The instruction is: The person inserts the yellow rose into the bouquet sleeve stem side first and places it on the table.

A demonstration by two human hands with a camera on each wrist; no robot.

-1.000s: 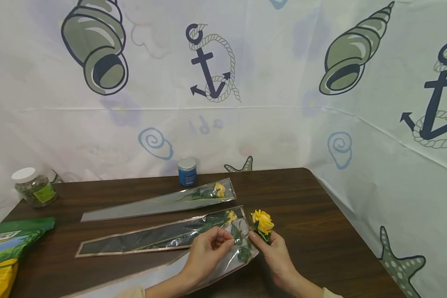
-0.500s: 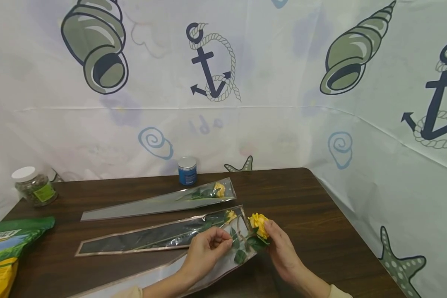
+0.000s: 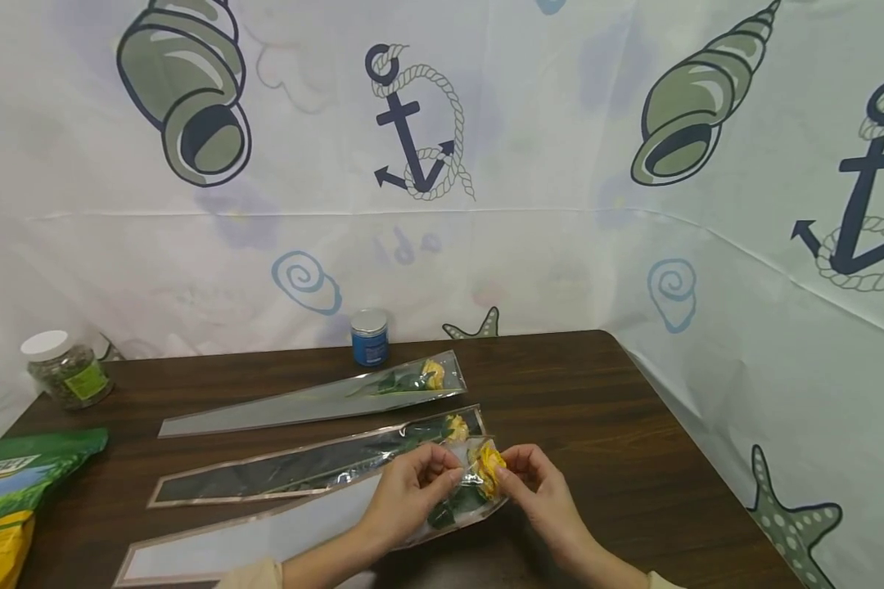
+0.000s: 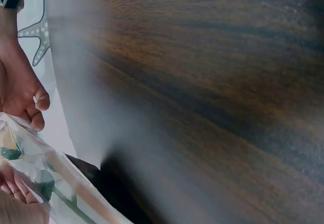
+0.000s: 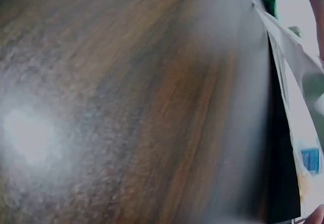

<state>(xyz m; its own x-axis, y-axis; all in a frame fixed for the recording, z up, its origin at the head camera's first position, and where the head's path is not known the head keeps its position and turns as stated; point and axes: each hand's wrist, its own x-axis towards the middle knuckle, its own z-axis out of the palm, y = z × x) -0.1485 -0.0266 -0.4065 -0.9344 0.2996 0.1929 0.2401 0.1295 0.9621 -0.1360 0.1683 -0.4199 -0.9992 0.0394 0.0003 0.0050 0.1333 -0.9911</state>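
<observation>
In the head view a long clear sleeve with a white panel and pinkish border lies slanted on the table, its wide end raised off it. My left hand pinches the sleeve near this wide end. A yellow artificial rose is at the sleeve's mouth, with its green leaves under the clear film. The thumb and fingertips of my right hand hold the bloom's right side. The left wrist view shows stem and leaves through the film; how far the stem reaches is hidden.
Two more sleeved yellow roses lie behind, one in a dark sleeve, one in a grey sleeve. A blue tin stands at the back edge. On the left are a white-lidded jar and a green-yellow bag.
The yellow rose has moved left and down, from beside the sleeve's mouth to within its end. My right hand has followed, shifting from stem to bloom. My left hand keeps its pinch.
</observation>
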